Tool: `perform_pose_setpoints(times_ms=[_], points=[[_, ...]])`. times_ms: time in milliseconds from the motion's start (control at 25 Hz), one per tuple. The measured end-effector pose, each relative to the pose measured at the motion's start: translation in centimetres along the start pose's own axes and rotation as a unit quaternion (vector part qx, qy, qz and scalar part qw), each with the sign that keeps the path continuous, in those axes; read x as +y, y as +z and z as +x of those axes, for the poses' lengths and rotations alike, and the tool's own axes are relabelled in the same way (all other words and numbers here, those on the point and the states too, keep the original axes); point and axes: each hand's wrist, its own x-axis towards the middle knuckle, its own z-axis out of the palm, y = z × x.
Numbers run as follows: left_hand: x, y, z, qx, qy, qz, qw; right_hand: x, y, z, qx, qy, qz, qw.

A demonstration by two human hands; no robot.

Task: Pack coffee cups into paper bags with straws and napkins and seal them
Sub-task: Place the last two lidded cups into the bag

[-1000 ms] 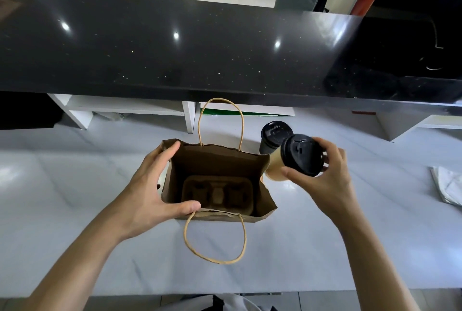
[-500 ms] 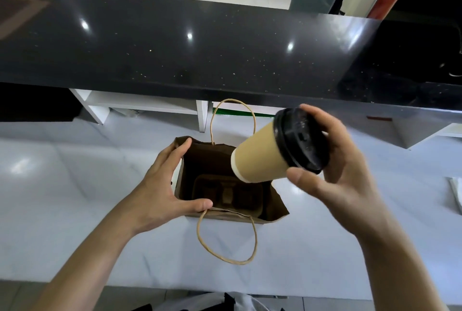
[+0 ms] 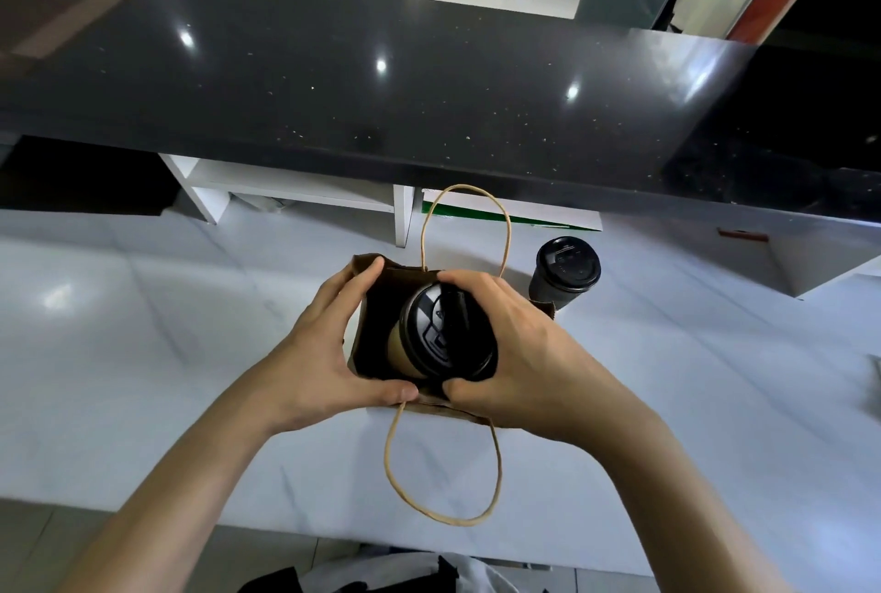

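A brown paper bag with twine handles stands open on the white counter. My left hand grips its left rim, thumb on the near edge and fingers on the far corner. My right hand holds a tan coffee cup with a black lid by the lid's edge; the cup is tilted and sits partly inside the bag's mouth. The cup carrier inside the bag is hidden by the cup. A second, dark cup with a black lid stands upright just behind the bag on the right.
A raised black stone counter runs across the back, overhanging white shelving. The white counter stretches left and right of the bag. White paper shows at the far right edge.
My right hand has brought the tan cup from up in the air down into the bag's mouth. The left hand has kept its grip on the bag's rim.
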Motion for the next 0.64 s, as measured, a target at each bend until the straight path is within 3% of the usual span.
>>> perform_pose_setpoints(times_ms=[240,520,640], points=[[-0.1,0.1,-0.1,0.003,0.000,0.008,1.000,0.6,0.8,2.4,0.014,-0.050,-0.148,0.988],[-0.1,0.3,-0.3,0.007,-0.004,0.002,1.000,1.5,0.9,4.0,-0.035,-0.121,-0.313,0.941],[-0.1,0.3,-0.3,0.009,-0.003,0.000,1.000,1.7,1.6,4.2,-0.065,-0.141,-0.333,0.930]])
